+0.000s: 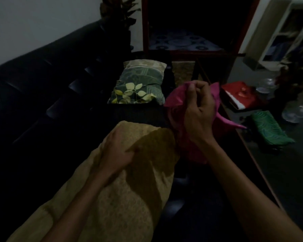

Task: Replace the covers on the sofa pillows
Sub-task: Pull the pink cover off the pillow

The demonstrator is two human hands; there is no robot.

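A tan pillow (126, 198) lies lengthwise in front of me on the dark sofa (42, 95). My left hand (115, 151) rests on its upper part, fingers gripping the fabric. My right hand (198, 109) is raised above the pillow's right side and clutches a bunched pink cover (175, 102), which hangs down beside the pillow. A green pillow with a pale leaf print (138, 84) sits farther back on the sofa seat.
The room is dim. A dark table (287, 163) on the right holds a folded green cloth (269, 128), a red and white item (240, 95) and glassware (294, 112). A wooden frame with a patterned mattress (182, 42) stands behind the sofa.
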